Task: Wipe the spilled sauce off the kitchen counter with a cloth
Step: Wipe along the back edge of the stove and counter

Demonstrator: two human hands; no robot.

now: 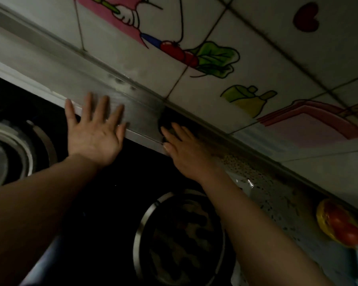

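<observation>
My left hand [95,131] lies flat with fingers spread, across the back edge of the black stove and the steel counter strip [132,104] behind it. My right hand [184,149] presses down on a dark cloth [165,121] bunched on the same strip, close to the tiled wall. Only the cloth's far end shows past the fingers. A few dark specks [118,80] mark the steel strip beyond my left hand. The scene is dim and slightly blurred.
A black glass stove [116,172] has one burner ring [180,236] in front of me and another [12,149] at far left. Picture tiles [215,58] cover the wall. Speckled counter [262,186] runs to the right, with a yellow and red object [339,223] on it.
</observation>
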